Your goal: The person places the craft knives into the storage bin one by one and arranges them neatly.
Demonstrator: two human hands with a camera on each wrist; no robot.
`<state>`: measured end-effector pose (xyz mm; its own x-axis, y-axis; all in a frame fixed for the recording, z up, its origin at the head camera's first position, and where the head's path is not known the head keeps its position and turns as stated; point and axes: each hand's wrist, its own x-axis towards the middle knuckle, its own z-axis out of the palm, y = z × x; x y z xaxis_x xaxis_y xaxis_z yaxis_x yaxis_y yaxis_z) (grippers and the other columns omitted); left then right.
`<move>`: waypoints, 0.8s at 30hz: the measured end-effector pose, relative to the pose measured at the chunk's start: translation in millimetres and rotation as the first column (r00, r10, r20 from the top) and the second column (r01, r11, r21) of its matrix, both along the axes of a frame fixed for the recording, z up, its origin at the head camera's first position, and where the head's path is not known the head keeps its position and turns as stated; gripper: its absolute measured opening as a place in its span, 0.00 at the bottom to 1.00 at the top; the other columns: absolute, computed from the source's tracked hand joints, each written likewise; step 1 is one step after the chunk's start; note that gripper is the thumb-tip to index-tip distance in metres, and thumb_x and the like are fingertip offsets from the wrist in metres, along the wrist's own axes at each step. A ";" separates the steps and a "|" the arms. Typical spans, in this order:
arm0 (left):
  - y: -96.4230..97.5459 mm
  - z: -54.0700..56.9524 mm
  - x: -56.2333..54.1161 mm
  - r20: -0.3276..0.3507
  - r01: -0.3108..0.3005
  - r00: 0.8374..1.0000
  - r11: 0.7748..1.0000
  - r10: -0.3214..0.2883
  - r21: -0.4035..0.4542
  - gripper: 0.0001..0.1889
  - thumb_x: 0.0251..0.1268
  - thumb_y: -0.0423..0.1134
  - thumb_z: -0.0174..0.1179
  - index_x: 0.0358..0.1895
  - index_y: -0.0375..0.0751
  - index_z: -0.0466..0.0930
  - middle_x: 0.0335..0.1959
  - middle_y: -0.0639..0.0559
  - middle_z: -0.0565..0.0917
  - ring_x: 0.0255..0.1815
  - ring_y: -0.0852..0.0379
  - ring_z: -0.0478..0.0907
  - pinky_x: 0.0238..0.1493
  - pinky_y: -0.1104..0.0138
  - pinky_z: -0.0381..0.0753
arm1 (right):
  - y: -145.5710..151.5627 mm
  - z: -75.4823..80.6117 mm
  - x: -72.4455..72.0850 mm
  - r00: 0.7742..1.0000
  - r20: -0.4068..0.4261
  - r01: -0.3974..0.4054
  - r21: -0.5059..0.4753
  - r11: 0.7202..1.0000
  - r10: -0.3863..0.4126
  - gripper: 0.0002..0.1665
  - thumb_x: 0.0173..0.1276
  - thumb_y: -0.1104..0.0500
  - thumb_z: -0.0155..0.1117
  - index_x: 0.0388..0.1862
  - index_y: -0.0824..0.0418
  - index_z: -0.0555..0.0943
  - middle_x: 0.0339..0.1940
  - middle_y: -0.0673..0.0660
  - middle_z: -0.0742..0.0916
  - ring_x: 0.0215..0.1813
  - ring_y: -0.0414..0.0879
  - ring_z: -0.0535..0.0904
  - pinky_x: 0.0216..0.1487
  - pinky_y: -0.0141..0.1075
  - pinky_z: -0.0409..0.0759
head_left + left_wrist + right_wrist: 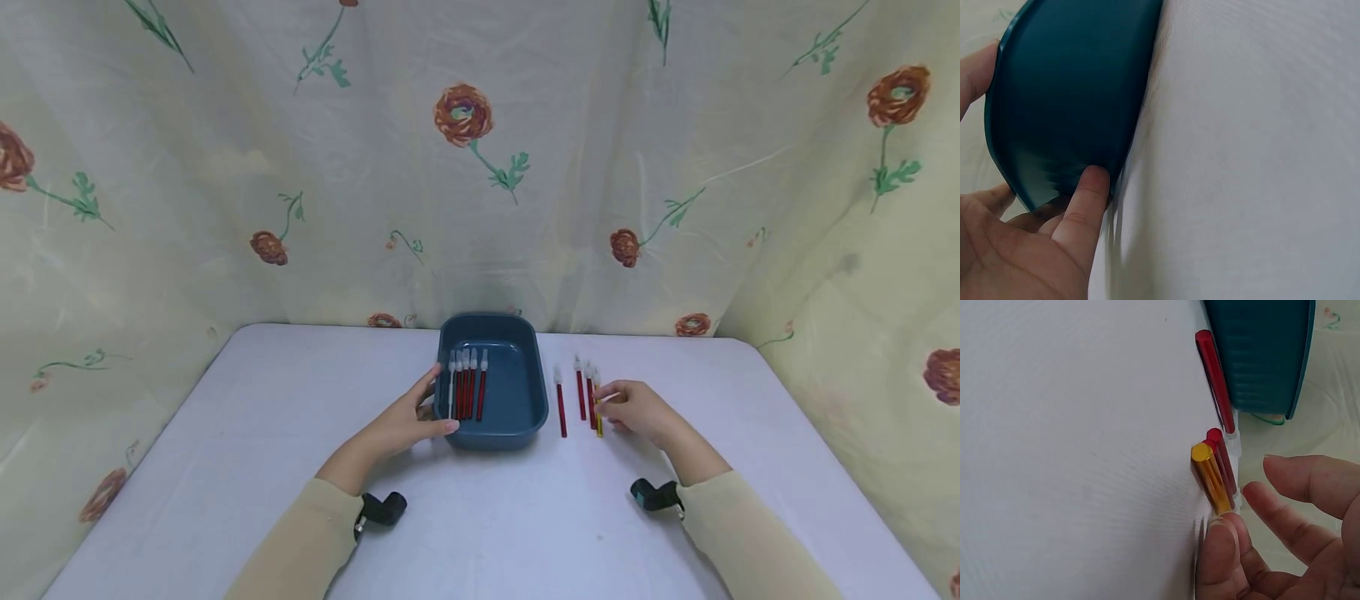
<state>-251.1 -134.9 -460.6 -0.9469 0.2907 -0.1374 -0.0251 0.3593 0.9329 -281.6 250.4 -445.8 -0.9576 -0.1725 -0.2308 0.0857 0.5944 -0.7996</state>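
A blue plastic bin (pixel 509 433) stands on the table. My left hand (pixel 408 417) grips its left side; in the left wrist view the thumb (pixel 1088 194) presses the outer wall and the fingers reach the rim. Inside the bin's left half lie several slim craft knives (pixel 470 392) with clear caps, most with red handles and one silver. On the table to the right, my right hand (pixel 637 408) pinches a yellow craft knife (pixel 1210 475) near its capped end with thumb and finger. Red craft knives (pixel 1222 456) lie close beside it; another red one (pixel 562 408) lies nearer the bin.
A white cloth covers the table (pixel 495 525). Behind it and along the sides hangs a pale curtain (pixel 555 167) with printed flowers, close to the bin's far edge. Black wrist cameras (pixel 384 508) sit at both sleeves.
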 end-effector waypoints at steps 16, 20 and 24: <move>0.4 -0.6 0.5 0.004 -0.002 1.000 1.000 0.002 -0.005 0.54 0.60 0.45 0.73 0.82 0.61 0.43 0.81 0.38 0.51 0.77 0.36 0.56 0.70 0.44 0.64 | 3.0 -4.4 -0.9 1.000 -0.018 0.011 0.005 1.000 -0.011 0.17 0.68 0.66 0.65 0.54 0.73 0.79 0.36 0.58 0.84 0.31 0.42 0.77 0.32 0.33 0.79; 0.6 -0.8 0.7 0.010 -0.003 1.000 1.000 0.003 -0.003 0.54 0.60 0.45 0.73 0.82 0.61 0.43 0.81 0.39 0.51 0.77 0.36 0.56 0.70 0.44 0.63 | 3.8 -8.9 -3.8 0.999 -0.032 0.027 0.021 0.999 -0.026 0.17 0.67 0.66 0.65 0.53 0.73 0.80 0.35 0.57 0.84 0.31 0.42 0.78 0.32 0.32 0.79; 1.3 0.3 1.4 0.009 -0.006 1.000 1.000 0.006 -0.008 0.54 0.60 0.46 0.73 0.82 0.62 0.43 0.81 0.39 0.50 0.77 0.36 0.56 0.70 0.43 0.63 | 3.7 -13.0 -6.6 0.998 -0.060 0.026 0.052 0.998 -0.023 0.16 0.66 0.65 0.65 0.51 0.71 0.80 0.32 0.55 0.84 0.29 0.41 0.78 0.31 0.33 0.79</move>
